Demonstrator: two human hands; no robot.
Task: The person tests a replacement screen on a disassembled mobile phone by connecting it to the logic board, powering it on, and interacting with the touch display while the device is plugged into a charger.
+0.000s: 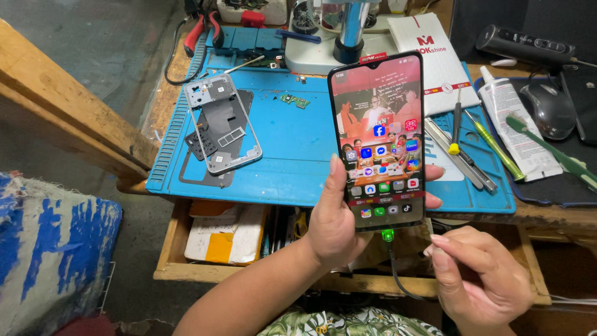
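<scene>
My left hand (336,221) holds a black smartphone (379,140) upright over the front edge of the blue work mat (292,155), thumb on the left edge, fingertips around the right. Its screen is lit with rows of app icons. A cable with a glowing green plug (388,235) is in the phone's bottom port. My right hand (482,277) sits just below and to the right of the phone, fingers loosely curled beside the cable; whether it touches the cable I cannot tell.
A silver phone frame (222,121) lies on a dark back cover on the mat's left. A small circuit board (294,100), screwdrivers (456,124), tweezers, a glue tube (516,121), a microscope base (348,37) and a mouse (550,109) crowd the bench. An open drawer (227,233) holds papers.
</scene>
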